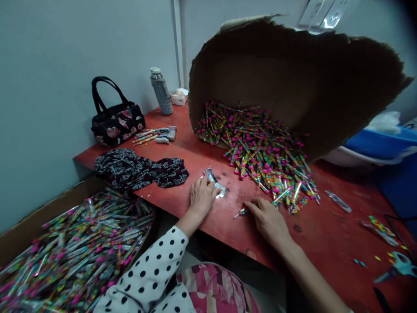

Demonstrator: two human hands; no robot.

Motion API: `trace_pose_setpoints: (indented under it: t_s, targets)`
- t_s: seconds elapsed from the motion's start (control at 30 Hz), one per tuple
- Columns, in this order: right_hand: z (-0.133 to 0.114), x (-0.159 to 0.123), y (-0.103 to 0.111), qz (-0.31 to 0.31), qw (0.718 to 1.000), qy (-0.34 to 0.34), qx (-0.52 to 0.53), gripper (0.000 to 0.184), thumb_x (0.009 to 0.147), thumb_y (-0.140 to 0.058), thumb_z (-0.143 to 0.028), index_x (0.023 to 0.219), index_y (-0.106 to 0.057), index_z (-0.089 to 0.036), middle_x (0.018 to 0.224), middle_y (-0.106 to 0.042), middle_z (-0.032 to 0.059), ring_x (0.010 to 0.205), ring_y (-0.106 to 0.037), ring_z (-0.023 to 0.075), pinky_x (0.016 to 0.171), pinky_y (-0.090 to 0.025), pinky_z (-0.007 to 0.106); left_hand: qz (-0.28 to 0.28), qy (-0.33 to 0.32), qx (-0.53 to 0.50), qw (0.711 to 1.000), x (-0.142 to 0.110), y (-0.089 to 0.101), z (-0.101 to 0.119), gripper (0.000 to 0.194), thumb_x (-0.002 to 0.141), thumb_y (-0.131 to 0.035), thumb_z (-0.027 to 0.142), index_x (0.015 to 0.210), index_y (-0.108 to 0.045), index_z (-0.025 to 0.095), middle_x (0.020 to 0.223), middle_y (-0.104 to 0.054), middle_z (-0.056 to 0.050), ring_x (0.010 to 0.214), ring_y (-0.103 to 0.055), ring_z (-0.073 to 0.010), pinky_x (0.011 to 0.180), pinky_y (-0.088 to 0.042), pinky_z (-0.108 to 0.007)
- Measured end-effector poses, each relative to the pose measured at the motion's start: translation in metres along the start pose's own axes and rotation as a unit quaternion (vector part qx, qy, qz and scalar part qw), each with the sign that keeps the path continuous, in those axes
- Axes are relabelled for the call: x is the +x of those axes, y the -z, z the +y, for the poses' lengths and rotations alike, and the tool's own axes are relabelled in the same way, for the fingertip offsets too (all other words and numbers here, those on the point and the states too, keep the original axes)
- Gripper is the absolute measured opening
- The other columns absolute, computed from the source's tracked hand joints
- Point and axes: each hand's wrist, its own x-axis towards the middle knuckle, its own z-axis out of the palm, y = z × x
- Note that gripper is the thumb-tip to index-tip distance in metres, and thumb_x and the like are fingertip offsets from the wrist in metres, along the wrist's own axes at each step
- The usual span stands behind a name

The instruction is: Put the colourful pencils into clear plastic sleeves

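Observation:
On the red table's front part, my left hand (201, 196) has its fingers closed over a small silvery plastic wrapper (211, 177); parts of the wrapper stick out beyond the fingertips. To its right, my right hand (269, 219) is closed on a thin multicoloured pencil-like stick (241, 212). The pointed end of that stick shows left of the fingers, and the rest is hidden under the hand. Just beyond my right hand, a heap of similar sticks (254, 148) with pink ends spills out of a tipped cardboard box (276, 82).
At lower left, a carton holds many wrapped sticks (81, 248). A dark patterned cloth (140, 169), handbag (119, 124), flask (162, 92) and several loose sticks (146, 137) lie left. Scissors (399, 266), small coloured bits and a clear sleeve (339, 201) are right, near a basin (365, 156).

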Motion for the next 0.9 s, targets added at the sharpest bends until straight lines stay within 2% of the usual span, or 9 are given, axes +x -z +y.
trace_pose_setpoints:
  t_s: [0.1, 0.2, 0.3, 0.4, 0.53, 0.6, 0.73, 0.8, 0.9]
  targets:
    - [-0.013, 0.000, 0.004, 0.016, 0.992, -0.124, 0.031, 0.030, 0.088, -0.040, -0.039, 0.108, -0.055, -0.022, 0.098, -0.059, 0.0086, 0.086, -0.059, 0.0217, 0.062, -0.043, 0.028, 0.006, 0.017, 0.027, 0.999, 0.001, -0.002, 0.003, 0.028, 0.082, -0.047, 0.043, 0.090, -0.064, 0.023, 0.098, -0.058, -0.008, 0.089, -0.047, -0.0234, 0.076, -0.033, -0.036]
    - [-0.031, 0.010, 0.010, -0.028, 0.970, -0.242, -0.006, 0.045, 0.084, -0.037, -0.056, 0.103, -0.054, -0.019, 0.088, -0.062, 0.0114, 0.069, -0.062, 0.0253, 0.051, -0.042, 0.031, 0.021, 0.028, 0.030, 0.999, 0.005, -0.003, 0.003, 0.031, 0.082, -0.045, 0.046, 0.098, -0.062, 0.025, 0.099, -0.058, -0.008, 0.091, -0.045, -0.0250, 0.074, -0.031, -0.038]
    - [-0.045, 0.019, 0.013, -0.058, 0.966, -0.252, -0.028, 0.040, 0.083, -0.042, -0.050, 0.105, -0.052, -0.018, 0.088, -0.062, 0.0132, 0.065, -0.063, 0.0261, 0.048, -0.041, 0.031, 0.007, 0.031, 0.040, 0.999, 0.013, -0.006, 0.002, 0.026, 0.082, -0.046, 0.042, 0.089, -0.065, 0.025, 0.096, -0.058, -0.008, 0.091, -0.045, -0.0256, 0.073, -0.030, -0.038]
    - [-0.046, 0.020, 0.009, -0.024, 0.971, -0.238, -0.004, 0.036, 0.082, -0.045, -0.031, 0.116, -0.047, -0.017, 0.093, -0.061, 0.0136, 0.070, -0.063, 0.0245, 0.050, -0.042, 0.030, -0.002, 0.037, 0.045, 0.998, 0.018, -0.010, 0.000, 0.024, 0.083, -0.046, 0.036, 0.081, -0.066, 0.023, 0.094, -0.059, -0.008, 0.089, -0.045, -0.0252, 0.072, -0.030, -0.038]
    - [-0.033, 0.014, 0.000, 0.064, 0.954, -0.219, 0.196, 0.032, 0.081, -0.043, -0.026, 0.109, -0.052, -0.017, 0.091, -0.059, 0.0109, 0.074, -0.060, 0.0217, 0.051, -0.044, 0.028, 0.035, 0.025, 0.018, 0.999, 0.013, -0.006, -0.002, 0.024, 0.085, -0.044, 0.032, 0.081, -0.065, 0.022, 0.087, -0.061, -0.008, 0.085, -0.048, -0.0230, 0.073, -0.032, -0.037]
    - [-0.030, 0.015, 0.000, 0.078, 0.885, -0.249, 0.386, 0.026, 0.081, -0.043, -0.033, 0.100, -0.053, -0.019, 0.078, -0.057, 0.0048, 0.058, -0.056, 0.0158, 0.040, -0.037, 0.022, 0.072, -0.033, -0.022, 0.997, 0.005, -0.001, 0.000, 0.024, 0.086, -0.043, 0.030, 0.085, -0.066, 0.023, 0.087, -0.063, -0.007, 0.088, -0.050, -0.0215, 0.079, -0.033, -0.037]
    - [-0.041, 0.031, 0.004, 0.011, 0.679, -0.296, 0.672, 0.028, 0.079, -0.047, -0.048, 0.082, -0.048, -0.020, 0.054, -0.047, -0.0060, 0.034, -0.035, 0.0058, 0.029, -0.014, 0.015, 0.116, -0.176, -0.121, 0.970, -0.017, 0.009, 0.008, 0.020, 0.083, -0.050, 0.025, 0.096, -0.065, 0.028, 0.091, -0.066, -0.004, 0.096, -0.053, -0.0193, 0.094, -0.029, -0.039]
    - [-0.048, 0.040, 0.006, -0.004, 0.634, -0.276, 0.722, 0.030, 0.075, -0.056, -0.048, 0.074, -0.046, -0.020, 0.046, -0.042, -0.0091, 0.031, -0.028, 0.0034, 0.029, -0.012, 0.014, 0.102, -0.202, -0.163, 0.960, -0.027, 0.012, 0.014, 0.021, 0.082, -0.052, 0.022, 0.097, -0.065, 0.029, 0.091, -0.067, -0.004, 0.098, -0.055, -0.0191, 0.096, -0.029, -0.040]
    - [-0.053, 0.051, 0.009, 0.039, 0.619, -0.257, 0.741, 0.032, 0.065, -0.070, -0.036, 0.072, -0.044, -0.020, 0.043, -0.038, -0.0123, 0.030, -0.025, 0.0018, 0.030, -0.015, 0.014, 0.068, -0.153, -0.245, 0.955, -0.037, 0.017, 0.021, 0.022, 0.080, -0.054, 0.026, 0.098, -0.066, 0.027, 0.095, -0.067, -0.006, 0.099, -0.055, -0.0211, 0.094, -0.035, -0.038]
